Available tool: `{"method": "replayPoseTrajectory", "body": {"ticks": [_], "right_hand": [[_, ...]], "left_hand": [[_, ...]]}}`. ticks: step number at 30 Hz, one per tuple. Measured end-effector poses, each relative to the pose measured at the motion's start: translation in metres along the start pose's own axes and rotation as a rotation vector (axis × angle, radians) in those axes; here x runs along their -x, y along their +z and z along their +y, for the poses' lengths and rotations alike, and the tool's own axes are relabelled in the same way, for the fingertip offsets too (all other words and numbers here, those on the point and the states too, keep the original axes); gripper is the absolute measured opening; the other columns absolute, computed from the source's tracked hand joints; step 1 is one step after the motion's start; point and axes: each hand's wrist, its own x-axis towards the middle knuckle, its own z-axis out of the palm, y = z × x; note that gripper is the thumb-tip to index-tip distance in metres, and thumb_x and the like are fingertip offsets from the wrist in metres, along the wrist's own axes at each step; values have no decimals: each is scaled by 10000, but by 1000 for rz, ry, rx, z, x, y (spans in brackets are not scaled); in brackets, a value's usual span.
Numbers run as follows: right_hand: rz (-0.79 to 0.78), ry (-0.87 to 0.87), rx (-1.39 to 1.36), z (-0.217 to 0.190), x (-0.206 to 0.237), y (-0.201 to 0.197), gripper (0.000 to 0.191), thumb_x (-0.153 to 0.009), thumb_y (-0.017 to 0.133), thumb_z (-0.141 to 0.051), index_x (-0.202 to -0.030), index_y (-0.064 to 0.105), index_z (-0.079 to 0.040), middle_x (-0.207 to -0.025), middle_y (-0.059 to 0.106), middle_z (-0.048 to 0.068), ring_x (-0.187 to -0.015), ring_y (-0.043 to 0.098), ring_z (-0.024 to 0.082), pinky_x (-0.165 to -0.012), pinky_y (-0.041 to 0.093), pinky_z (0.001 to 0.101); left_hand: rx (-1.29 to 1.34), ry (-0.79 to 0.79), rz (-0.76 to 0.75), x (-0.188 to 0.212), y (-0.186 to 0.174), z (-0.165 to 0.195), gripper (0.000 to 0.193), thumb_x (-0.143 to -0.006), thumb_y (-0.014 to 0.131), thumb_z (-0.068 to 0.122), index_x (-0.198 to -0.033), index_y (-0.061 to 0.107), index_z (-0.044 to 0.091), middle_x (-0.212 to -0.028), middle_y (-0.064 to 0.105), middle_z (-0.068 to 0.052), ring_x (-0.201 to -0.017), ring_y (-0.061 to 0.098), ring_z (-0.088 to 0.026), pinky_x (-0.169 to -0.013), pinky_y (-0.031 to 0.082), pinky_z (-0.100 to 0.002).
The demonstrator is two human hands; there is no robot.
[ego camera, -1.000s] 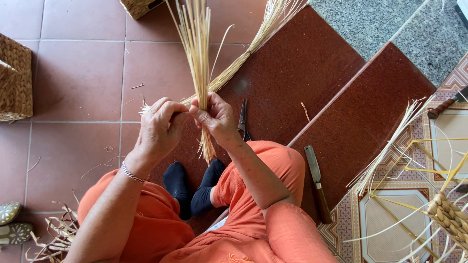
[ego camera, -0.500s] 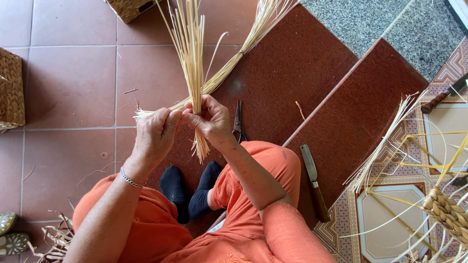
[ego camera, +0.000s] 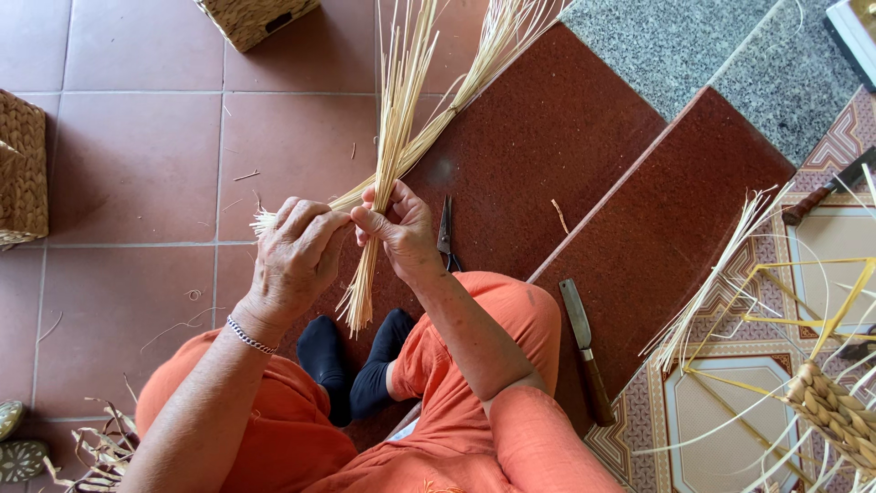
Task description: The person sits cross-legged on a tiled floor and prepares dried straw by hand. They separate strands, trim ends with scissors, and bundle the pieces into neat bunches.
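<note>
The bundle of pale, thin straw-coloured reed strands stands nearly upright between the two hands, above the person's lap and the dark socked feet. Its long axis runs top to bottom of the view, leaning slightly right at the top, where the strands fan past the picture's edge; the cut lower ends point down toward the feet. A second sheaf of the same pale strands crosses it slantwise, from the upper right down to short ends poking out left of the knuckles.

The left hand is curled tight over the crossing point, gripping both sheaves. The right hand pinches the upright bundle from the other side, thumb pressed toward the left fingers.

Doing this well, I judge, means keeping the crossing pinned hard, so no strand slips, and the strands flat and parallel.

Just beyond lie dark scissors on the red-brown stone step, and farther right a wooden-handled knife. A woven basket sits at the left edge.
</note>
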Motion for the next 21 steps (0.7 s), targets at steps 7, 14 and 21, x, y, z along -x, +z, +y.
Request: {"method": "replayPoseTrajectory", "body": {"ticks": [7,14,21], "right_hand": [[-112,19,220,-25,3,4,261,-935,740,20,-1168,631,-23,-1044,697,64,-882,681,104,-829,597,266],[-153,-24,336,-27,-2,2,258,-935,742,17,-1166,634,-15,-1044,716,34,-942,678,85,-887,592,245],[-54,-202,588,3,1,-11,210,-1032,736,-19,-1218,638,-32,-1023,717,46,-957,671,81,-905,588,253]], "left_hand": [[-39,-91,-73,0,1,-4,125,-926,723,62,-1028,658,30,-909,610,-113,-859,601,-317,-739,487,-454],[325,-289,-193,9,11,-21,93,-990,660,89,-960,627,7,-867,631,-149,-807,636,-346,-714,506,-449],[25,-183,-79,8,15,-21,122,-976,682,138,-1009,643,27,-939,677,-147,-903,645,-342,-798,501,-459]]}}
